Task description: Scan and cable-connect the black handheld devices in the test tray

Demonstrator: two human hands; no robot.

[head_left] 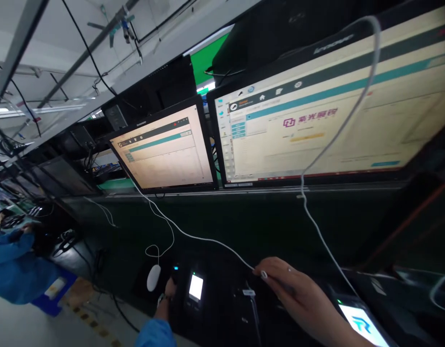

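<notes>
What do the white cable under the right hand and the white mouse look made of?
White cable: likely flexible plastic sheathing, since it curves and loops freely; the right hand pinches it. White mouse: probably smooth, hard plastic with a faint sheen.

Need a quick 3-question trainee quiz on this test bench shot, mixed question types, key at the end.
1. True or false: the right hand pinches the end of a white cable.
2. Which lit thing stands right beside the left hand? A) small device with a glowing screen B) a desk lamp C) a torch
3. Fill in: the white mouse lies to the ___ of the left hand, as the picture shows it.

Key: 1 true; 2 A; 3 left
</notes>
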